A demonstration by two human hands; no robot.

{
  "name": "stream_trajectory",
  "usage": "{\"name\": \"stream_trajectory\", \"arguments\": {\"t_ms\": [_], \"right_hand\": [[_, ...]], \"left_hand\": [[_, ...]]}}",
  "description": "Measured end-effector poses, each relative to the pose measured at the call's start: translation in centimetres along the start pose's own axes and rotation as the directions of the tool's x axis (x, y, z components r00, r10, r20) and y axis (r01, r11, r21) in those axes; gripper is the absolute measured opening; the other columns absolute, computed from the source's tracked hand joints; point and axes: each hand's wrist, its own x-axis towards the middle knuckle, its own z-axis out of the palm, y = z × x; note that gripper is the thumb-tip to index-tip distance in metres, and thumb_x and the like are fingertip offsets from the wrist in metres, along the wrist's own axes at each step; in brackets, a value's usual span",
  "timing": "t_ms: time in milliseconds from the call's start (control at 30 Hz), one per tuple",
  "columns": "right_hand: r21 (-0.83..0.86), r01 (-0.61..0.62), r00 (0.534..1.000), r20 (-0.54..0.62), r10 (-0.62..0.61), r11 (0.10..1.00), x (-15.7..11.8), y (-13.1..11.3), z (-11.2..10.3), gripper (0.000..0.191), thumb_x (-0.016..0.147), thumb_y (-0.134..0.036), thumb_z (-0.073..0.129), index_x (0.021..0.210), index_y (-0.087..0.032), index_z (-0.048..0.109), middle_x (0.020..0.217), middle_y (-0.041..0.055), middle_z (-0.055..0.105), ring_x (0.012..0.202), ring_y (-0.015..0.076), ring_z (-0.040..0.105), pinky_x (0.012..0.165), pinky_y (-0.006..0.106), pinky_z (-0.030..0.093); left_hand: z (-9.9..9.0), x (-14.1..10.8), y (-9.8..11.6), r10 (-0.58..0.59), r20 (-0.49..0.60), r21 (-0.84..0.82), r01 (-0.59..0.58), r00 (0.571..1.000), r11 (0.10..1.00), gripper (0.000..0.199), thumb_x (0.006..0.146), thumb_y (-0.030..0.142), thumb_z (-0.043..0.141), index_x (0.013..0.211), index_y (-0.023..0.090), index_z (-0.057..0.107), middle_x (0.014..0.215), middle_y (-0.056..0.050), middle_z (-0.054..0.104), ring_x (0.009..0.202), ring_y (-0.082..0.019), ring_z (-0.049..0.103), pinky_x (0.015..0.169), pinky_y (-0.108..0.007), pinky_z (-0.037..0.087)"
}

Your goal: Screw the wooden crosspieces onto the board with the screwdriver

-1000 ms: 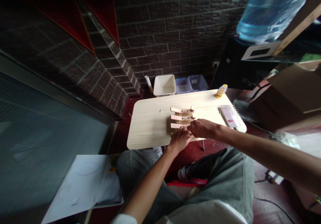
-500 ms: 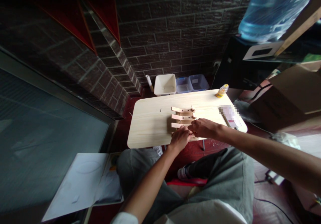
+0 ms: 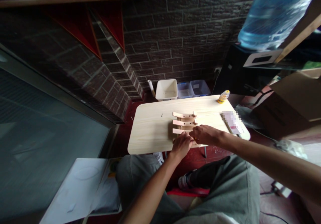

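Observation:
A small wooden assembly of pale slats point(image 3: 184, 123) lies near the front edge of a light wooden table point(image 3: 150, 130). My left hand point(image 3: 182, 145) rests on its near end, fingers curled over the wood. My right hand point(image 3: 206, 134) comes in from the right and pinches the same near part, touching the left hand. What lies under the fingers is hidden. Three slats stick out to the left beyond the hands.
A yellow glue bottle point(image 3: 223, 97) stands at the table's far right corner, a flat packet point(image 3: 232, 122) lies right of it. A tiny nail point(image 3: 162, 115) lies mid-table. White and clear bins point(image 3: 166, 89) sit on the floor by the brick wall. White sheets point(image 3: 82, 187) lie left of my knees.
The camera has tilted slightly, shifting the table lower in the picture. Both hands stay on the near end of the wooden assembly with hardly any movement.

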Motion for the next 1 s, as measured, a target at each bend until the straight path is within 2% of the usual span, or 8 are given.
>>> {"name": "stream_trajectory", "arguments": {"t_ms": [233, 433, 700, 1000], "right_hand": [[0.014, -0.03, 0.999, 0.035, 0.03, 0.999, 0.2, -0.4, -0.7, 0.017, 0.08, -0.011, 0.057, 0.091, -0.013, 0.069, 0.082, 0.0087, 0.07, 0.065, 0.0156, 0.06, 0.057, 0.026, 0.039], [-0.002, -0.002, 1.0, 0.031, 0.002, 1.0, 0.1, -0.4, -0.8, 0.017, 0.082, -0.013, 0.057, 0.094, -0.012, 0.069, 0.085, 0.0105, 0.07, 0.072, 0.0184, 0.063, 0.061, 0.027, 0.042], [-0.052, -0.092, 0.989, 0.113, 0.097, 0.994, -0.1, -1.3, -1.8, 0.023, 0.082, -0.01, 0.054, 0.1, -0.012, 0.069, 0.088, 0.013, 0.072, 0.077, 0.0231, 0.068, 0.062, 0.029, 0.045], [-0.013, -0.069, 0.99, 0.124, 0.07, 0.998, 0.8, -1.4, -1.1, 0.026, 0.081, -0.005, 0.05, 0.098, -0.011, 0.07, 0.087, 0.0142, 0.073, 0.073, 0.0241, 0.068, 0.061, 0.031, 0.046]], "left_hand": [[-0.2, -0.2, -0.1, -0.009, -0.001, 0.01, 0.009, 1.0, 1.0, 0.014, 0.093, 0.023, 0.056, 0.104, 0.022, 0.065, 0.109, -0.007, 0.062, 0.112, -0.022, 0.057, 0.093, -0.035, 0.049], [-0.6, -0.1, 0.2, -0.044, 0.024, -0.016, 0.044, 0.999, 0.999, 0.015, 0.093, 0.023, 0.053, 0.1, 0.022, 0.067, 0.108, -0.006, 0.063, 0.107, -0.021, 0.059, 0.091, -0.033, 0.049], [-1.2, 0.4, 0.6, -0.029, 0.068, -0.028, 0.031, 0.997, 0.999, 0.022, 0.094, 0.019, 0.047, 0.094, 0.019, 0.069, 0.102, -0.008, 0.065, 0.106, -0.022, 0.057, 0.091, -0.032, 0.045], [-1.4, 0.6, 0.7, -0.055, 0.092, -0.062, 0.06, 0.994, 0.996, 0.027, 0.094, 0.017, 0.041, 0.1, 0.018, 0.067, 0.102, -0.008, 0.067, 0.106, -0.023, 0.057, 0.089, -0.031, 0.044]]}}
